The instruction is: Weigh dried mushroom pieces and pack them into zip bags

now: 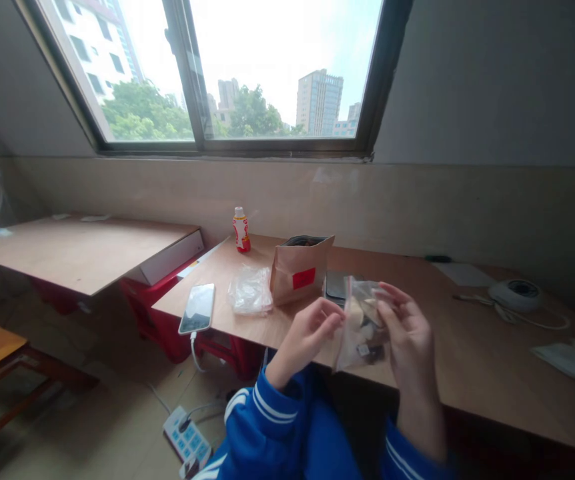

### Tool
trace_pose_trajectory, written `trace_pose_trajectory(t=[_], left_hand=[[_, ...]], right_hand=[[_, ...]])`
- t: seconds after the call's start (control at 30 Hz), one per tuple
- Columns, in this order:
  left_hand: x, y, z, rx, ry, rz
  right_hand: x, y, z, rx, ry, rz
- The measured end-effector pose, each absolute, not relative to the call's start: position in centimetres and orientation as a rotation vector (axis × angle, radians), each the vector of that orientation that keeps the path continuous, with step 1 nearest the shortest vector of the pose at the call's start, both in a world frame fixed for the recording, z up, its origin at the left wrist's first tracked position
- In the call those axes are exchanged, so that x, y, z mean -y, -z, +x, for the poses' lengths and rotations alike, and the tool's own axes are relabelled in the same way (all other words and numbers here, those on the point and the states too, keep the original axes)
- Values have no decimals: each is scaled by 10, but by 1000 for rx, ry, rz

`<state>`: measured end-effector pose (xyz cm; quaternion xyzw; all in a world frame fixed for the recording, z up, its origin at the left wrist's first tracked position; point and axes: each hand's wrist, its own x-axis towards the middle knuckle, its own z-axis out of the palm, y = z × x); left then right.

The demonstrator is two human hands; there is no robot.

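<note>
A clear zip bag [355, 347] with pale and dark pieces inside hangs upright before me, over the desk's front edge. My right hand [410, 327] grips its right side between thumb and fingers. At the bag's left edge, where a reddish zip strip runs, my left hand [312, 333] has thumb and fingers closed in a pinch. The pieces in the bag are too blurred to name. Just behind stands an open brown paper bag [287, 267] with a red label. A grey flat device [335, 285], like a small scale, is partly hidden by the zip bag.
Left of the paper bag lie a pile of clear plastic bags [250, 291] and a phone [198, 308] on a cable. A red-and-white bottle [241, 230] stands behind. A white dome camera [515, 295] rests at right. A power strip [187, 437] is on the floor, near red stools [157, 320].
</note>
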<state>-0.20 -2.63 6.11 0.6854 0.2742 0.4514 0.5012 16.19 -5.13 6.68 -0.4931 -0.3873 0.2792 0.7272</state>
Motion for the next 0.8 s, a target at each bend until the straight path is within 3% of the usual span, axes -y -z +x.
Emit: trace_pose_trajectory(t=[0.27,0.47,0.63,0.8], left_hand=[[40,-51,-7,-697,-976,1689],[37,-45,6,-814,-1258,1379],[31,-39,12,-808,-1419,1158],[28,-35,5,-802,-1392,1270]], right_hand=[[50,-64,147,1015,-724,-1134],[51,-65,137,1117,-156,-1320],[62,-74,127,1529,-643,-1263],[62,-72,128,1554,-728,-1256]])
